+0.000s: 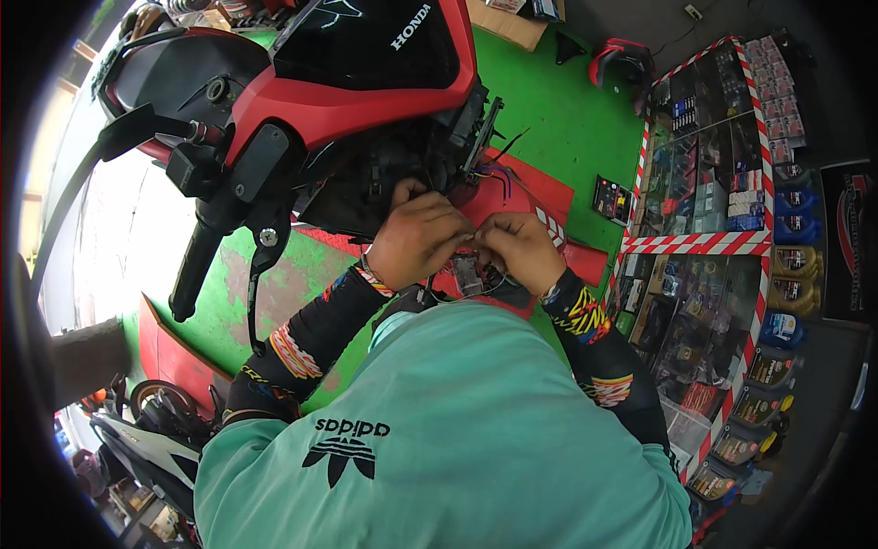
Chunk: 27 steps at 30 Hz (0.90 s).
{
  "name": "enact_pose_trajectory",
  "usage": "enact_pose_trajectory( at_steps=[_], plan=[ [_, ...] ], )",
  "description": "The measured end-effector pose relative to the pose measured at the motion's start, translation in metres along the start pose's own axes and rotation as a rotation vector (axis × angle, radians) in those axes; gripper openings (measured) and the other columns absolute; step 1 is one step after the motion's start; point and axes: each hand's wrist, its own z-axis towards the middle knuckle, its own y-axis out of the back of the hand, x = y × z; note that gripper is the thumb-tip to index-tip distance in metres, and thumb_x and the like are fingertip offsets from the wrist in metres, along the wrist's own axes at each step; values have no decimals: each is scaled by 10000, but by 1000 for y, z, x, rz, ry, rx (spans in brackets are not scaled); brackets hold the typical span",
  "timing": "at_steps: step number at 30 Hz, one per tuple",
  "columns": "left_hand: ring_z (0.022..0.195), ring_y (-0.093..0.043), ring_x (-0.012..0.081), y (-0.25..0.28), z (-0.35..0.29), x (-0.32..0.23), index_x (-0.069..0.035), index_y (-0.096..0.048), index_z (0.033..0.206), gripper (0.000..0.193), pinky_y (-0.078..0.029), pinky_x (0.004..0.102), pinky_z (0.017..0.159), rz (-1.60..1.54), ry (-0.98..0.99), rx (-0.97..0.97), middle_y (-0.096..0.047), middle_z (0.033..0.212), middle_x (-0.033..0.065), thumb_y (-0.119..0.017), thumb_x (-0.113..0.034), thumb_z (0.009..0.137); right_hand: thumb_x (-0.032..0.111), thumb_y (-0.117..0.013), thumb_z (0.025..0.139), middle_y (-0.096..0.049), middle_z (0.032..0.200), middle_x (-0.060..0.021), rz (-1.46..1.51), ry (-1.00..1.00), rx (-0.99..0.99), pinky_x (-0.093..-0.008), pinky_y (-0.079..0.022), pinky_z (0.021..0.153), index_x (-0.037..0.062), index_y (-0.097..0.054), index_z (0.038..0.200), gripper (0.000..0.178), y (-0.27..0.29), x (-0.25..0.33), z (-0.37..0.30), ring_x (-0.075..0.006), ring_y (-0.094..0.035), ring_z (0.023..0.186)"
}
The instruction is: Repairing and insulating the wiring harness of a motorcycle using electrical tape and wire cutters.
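My left hand (419,236) is beside the front of a red and black motorcycle (320,110), its fingers bent and the fingertips pinched together. Close against it, my right hand (523,251) also pinches with thumb and forefinger. The fingertips of both hands nearly meet over something small and thin, too small to make out. Just beyond them, loose dark and purple wires (498,172) stick out of the motorcycle's opened front. Below the hands is a clear plastic and metal part (466,273), partly hidden by my fingers.
The handlebar grip (197,265) and brake lever (256,302) jut out near my left forearm. A glass display case (700,242) edged in red and white tape stands at the right, with bottles (794,242) beside it. A red panel (169,343) lies on the green floor (549,114).
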Motion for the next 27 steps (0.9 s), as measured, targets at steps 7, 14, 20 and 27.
enact_pose_trajectory(
  at_steps=[7,14,20,27],
  plan=[
    [884,-648,210,-1,-4,4,-133,-706,924,133,-371,415,929,-8,24,-5,-684,884,15,-741,-97,801,96,-612,953,-698,767,-76,399,-285,74,-269,-489,550,-14,-661,952,121,-3,4,-6,-131,-633,609],
    [885,-646,219,3,0,1,-127,-705,935,124,-372,406,925,-31,56,37,-695,893,15,-733,-103,817,65,-685,892,-663,830,-152,-602,586,-281,-403,-543,600,24,-650,1055,172,-14,3,-17,-302,-666,667],
    [892,-648,215,4,0,2,-128,-705,938,119,-376,411,928,-10,36,32,-696,895,12,-730,-107,823,69,-683,885,-659,831,-159,-677,597,-249,-411,-545,628,7,-655,1009,141,-13,1,-14,-364,-656,723],
    [893,-650,211,0,-3,1,-137,-708,928,122,-379,422,940,12,-8,14,-680,891,7,-744,-115,814,45,-630,937,-665,780,-149,96,-183,162,-329,-526,651,-15,-640,983,76,4,4,-3,-234,-682,700]
  ],
)
